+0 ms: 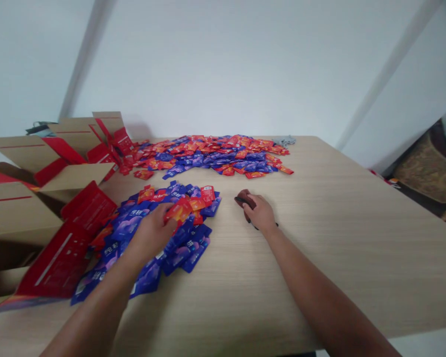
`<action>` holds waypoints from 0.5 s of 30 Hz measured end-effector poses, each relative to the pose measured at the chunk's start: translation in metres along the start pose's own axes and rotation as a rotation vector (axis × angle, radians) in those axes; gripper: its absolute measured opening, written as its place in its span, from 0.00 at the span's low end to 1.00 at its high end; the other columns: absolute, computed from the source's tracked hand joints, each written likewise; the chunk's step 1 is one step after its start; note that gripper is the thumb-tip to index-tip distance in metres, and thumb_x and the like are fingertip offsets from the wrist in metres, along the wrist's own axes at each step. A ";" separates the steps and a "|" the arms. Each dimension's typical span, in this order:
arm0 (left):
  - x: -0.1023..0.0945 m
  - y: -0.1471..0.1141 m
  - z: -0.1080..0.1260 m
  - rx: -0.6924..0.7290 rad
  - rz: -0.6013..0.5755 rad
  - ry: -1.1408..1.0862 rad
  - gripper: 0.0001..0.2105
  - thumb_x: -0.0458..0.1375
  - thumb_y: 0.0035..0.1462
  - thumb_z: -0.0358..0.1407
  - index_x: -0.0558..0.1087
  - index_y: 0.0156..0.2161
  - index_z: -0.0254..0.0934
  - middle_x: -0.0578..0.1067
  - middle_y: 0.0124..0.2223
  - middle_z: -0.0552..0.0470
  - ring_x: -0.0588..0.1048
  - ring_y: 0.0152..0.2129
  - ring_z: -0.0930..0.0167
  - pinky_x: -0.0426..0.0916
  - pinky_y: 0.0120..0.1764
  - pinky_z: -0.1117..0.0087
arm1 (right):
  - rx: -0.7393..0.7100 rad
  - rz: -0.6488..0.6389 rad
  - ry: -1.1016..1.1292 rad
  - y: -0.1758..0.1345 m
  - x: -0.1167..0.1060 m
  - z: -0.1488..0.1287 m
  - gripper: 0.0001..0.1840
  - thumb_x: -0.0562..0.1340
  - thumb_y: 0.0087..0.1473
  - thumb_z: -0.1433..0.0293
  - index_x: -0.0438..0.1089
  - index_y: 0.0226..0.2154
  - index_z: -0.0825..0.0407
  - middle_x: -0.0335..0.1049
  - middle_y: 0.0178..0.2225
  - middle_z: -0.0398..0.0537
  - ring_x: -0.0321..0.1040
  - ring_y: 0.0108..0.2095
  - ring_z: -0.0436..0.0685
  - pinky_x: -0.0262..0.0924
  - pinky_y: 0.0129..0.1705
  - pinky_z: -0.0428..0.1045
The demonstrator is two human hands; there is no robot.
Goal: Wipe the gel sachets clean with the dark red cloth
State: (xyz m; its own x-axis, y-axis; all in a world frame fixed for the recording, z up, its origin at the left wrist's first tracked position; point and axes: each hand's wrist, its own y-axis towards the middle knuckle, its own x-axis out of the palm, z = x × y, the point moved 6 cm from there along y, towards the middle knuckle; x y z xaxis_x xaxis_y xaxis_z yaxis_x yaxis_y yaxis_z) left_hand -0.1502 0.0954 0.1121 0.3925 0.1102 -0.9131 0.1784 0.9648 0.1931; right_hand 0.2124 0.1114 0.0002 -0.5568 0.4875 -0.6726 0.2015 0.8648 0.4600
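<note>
My left hand (156,233) is closed on an orange-red packet (180,209) at its lower left corner. Under and around it spreads a pile of mostly purple-blue packets (132,223), with a few red-orange ones mixed in. To the right of that pile, my right hand (260,213) rests on the tabletop, its fingers closed over a small brown object with black parts (243,197). The palm and fingers hide much of that object, so its kind cannot be made out.
Open cardboard boxes (22,208) with red printed flaps crowd the left side. Along the table's back lies a long heap of red-orange and purple packets (223,151), a grey crumpled thing (284,141) at its right end. A brown patterned seat (427,161) stands beyond the right edge.
</note>
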 end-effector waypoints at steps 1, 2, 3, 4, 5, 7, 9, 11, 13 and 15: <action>-0.010 0.001 -0.021 -0.048 0.031 0.014 0.22 0.52 0.65 0.40 0.70 0.61 0.36 0.79 0.55 0.42 0.80 0.50 0.58 0.73 0.53 0.61 | -0.001 0.000 0.004 0.000 0.000 0.000 0.20 0.64 0.61 0.63 0.76 0.55 0.51 0.77 0.51 0.55 0.74 0.52 0.65 0.66 0.58 0.58; -0.020 0.001 -0.040 -0.105 0.076 0.056 0.23 0.53 0.64 0.41 0.70 0.61 0.34 0.80 0.53 0.41 0.80 0.49 0.57 0.74 0.52 0.59 | -0.001 -0.004 0.008 -0.001 0.000 0.000 0.20 0.64 0.61 0.63 0.76 0.54 0.50 0.77 0.51 0.55 0.74 0.52 0.65 0.66 0.57 0.58; -0.028 0.001 -0.054 -0.115 0.128 0.115 0.23 0.53 0.64 0.41 0.69 0.61 0.34 0.80 0.53 0.40 0.79 0.50 0.55 0.73 0.53 0.57 | -0.001 -0.010 0.011 -0.001 0.001 -0.001 0.20 0.64 0.61 0.63 0.76 0.54 0.50 0.77 0.51 0.55 0.74 0.52 0.65 0.67 0.57 0.58; -0.035 0.000 -0.062 -0.106 0.193 0.181 0.22 0.52 0.64 0.40 0.68 0.60 0.34 0.79 0.55 0.40 0.78 0.52 0.55 0.72 0.55 0.55 | -0.002 -0.018 0.014 -0.001 0.001 -0.001 0.20 0.64 0.61 0.63 0.76 0.54 0.51 0.77 0.51 0.55 0.74 0.52 0.65 0.67 0.57 0.58; -0.038 0.000 -0.068 -0.099 0.237 0.229 0.21 0.51 0.65 0.40 0.68 0.60 0.35 0.78 0.55 0.41 0.77 0.53 0.55 0.71 0.57 0.54 | -0.003 -0.024 0.015 -0.001 0.002 -0.001 0.20 0.64 0.61 0.63 0.76 0.54 0.51 0.77 0.51 0.55 0.74 0.51 0.65 0.67 0.56 0.58; -0.037 0.001 -0.067 -0.065 0.265 0.262 0.18 0.51 0.66 0.41 0.68 0.58 0.38 0.78 0.55 0.44 0.76 0.54 0.56 0.70 0.59 0.53 | -0.006 -0.031 0.016 -0.001 0.003 -0.002 0.20 0.64 0.61 0.64 0.76 0.54 0.51 0.78 0.51 0.55 0.74 0.51 0.65 0.67 0.56 0.58; -0.026 0.008 -0.052 0.016 0.246 0.242 0.18 0.52 0.66 0.42 0.70 0.56 0.36 0.78 0.55 0.42 0.76 0.55 0.55 0.69 0.61 0.54 | -0.012 -0.030 0.017 -0.001 0.003 -0.002 0.20 0.64 0.61 0.64 0.76 0.54 0.50 0.78 0.50 0.55 0.75 0.51 0.65 0.67 0.56 0.59; -0.011 0.019 -0.026 0.131 0.220 0.195 0.19 0.52 0.65 0.41 0.72 0.56 0.34 0.78 0.56 0.39 0.74 0.57 0.55 0.66 0.63 0.55 | -0.022 -0.028 0.025 -0.001 0.003 -0.003 0.20 0.64 0.61 0.64 0.76 0.54 0.50 0.78 0.50 0.55 0.75 0.51 0.65 0.67 0.56 0.59; 0.008 0.037 0.003 0.217 0.177 0.165 0.18 0.52 0.65 0.40 0.74 0.55 0.35 0.78 0.56 0.40 0.74 0.57 0.56 0.66 0.64 0.55 | -0.029 -0.025 0.036 0.000 0.003 -0.003 0.19 0.65 0.61 0.64 0.76 0.54 0.49 0.78 0.50 0.55 0.75 0.51 0.66 0.68 0.56 0.60; 0.029 0.061 0.033 0.303 0.107 0.146 0.18 0.53 0.66 0.38 0.74 0.56 0.34 0.78 0.56 0.41 0.74 0.56 0.57 0.66 0.63 0.56 | -0.033 -0.029 0.046 0.000 0.004 -0.002 0.18 0.65 0.61 0.64 0.76 0.53 0.48 0.78 0.50 0.54 0.75 0.51 0.66 0.68 0.56 0.60</action>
State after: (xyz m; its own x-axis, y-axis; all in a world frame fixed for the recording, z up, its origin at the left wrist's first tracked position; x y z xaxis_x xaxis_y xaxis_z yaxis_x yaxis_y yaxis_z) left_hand -0.0977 0.1496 0.1091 0.2938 0.2608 -0.9196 0.4113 0.8339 0.3679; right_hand 0.2084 0.1129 -0.0011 -0.5989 0.4555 -0.6586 0.1585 0.8736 0.4601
